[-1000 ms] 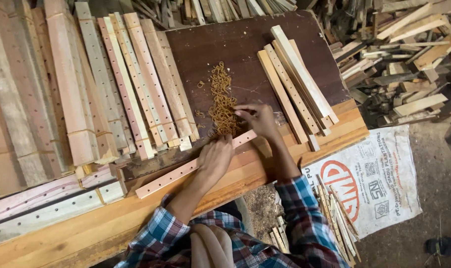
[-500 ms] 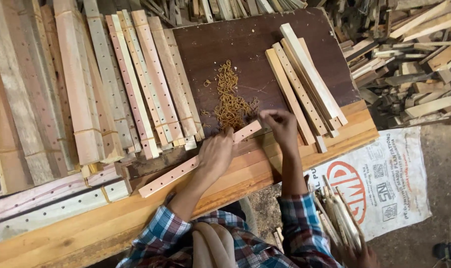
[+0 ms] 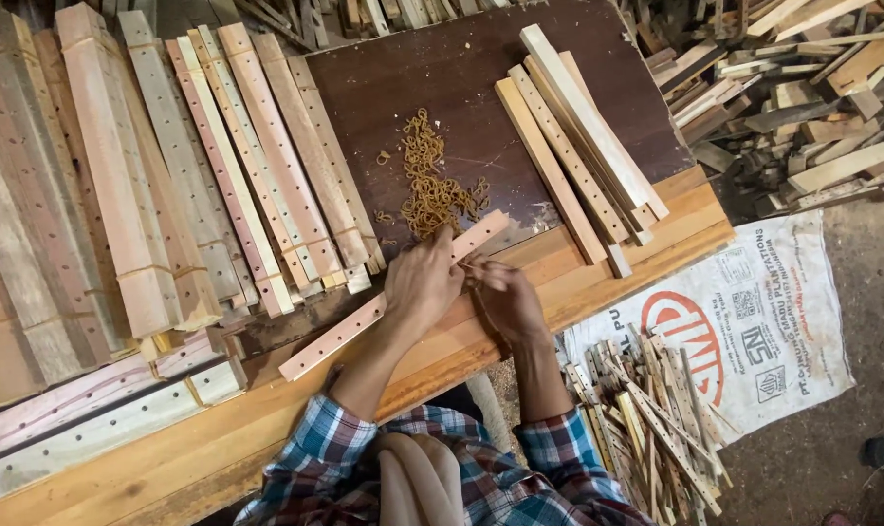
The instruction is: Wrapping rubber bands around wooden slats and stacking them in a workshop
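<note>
1. Since half a second ago: right hand (image 3: 508,300) drawn back from the far end of the perforated strip (image 3: 393,297) toward the body, now just beside the left hand (image 3: 423,282); strip itself lying much as before.
2. Left hand: palm down, pressed flat on the middle of the strip, fingers close together and pointing toward the pile of rubber bands (image 3: 432,185).
3. Right hand: fingers curled, thumb and forefinger pinched on something thin at the near edge of the strip; too small to tell what it is.
4. Strip: pale pink wood with a row of holes, lying slantwise on the orange plank (image 3: 617,263) at the front of the bench, far end reaching onto the dark brown board (image 3: 461,68).
5. Rubber bands: a loose tan heap on the dark board, just beyond the left hand's fingertips, a few stray ones beside it.
6. Beyond and to the right of the strip: a loose stack of slats (image 3: 578,136), some drilled, lying slantwise on the dark board.
7. Left of the strip: banded bundles of drilled strips (image 3: 238,166) side by side.
8. Right of the strip, down on the floor: a printed white sack (image 3: 754,321), thin scrap sticks (image 3: 646,409) on its near side, and an offcut heap (image 3: 802,97) farther off.
</note>
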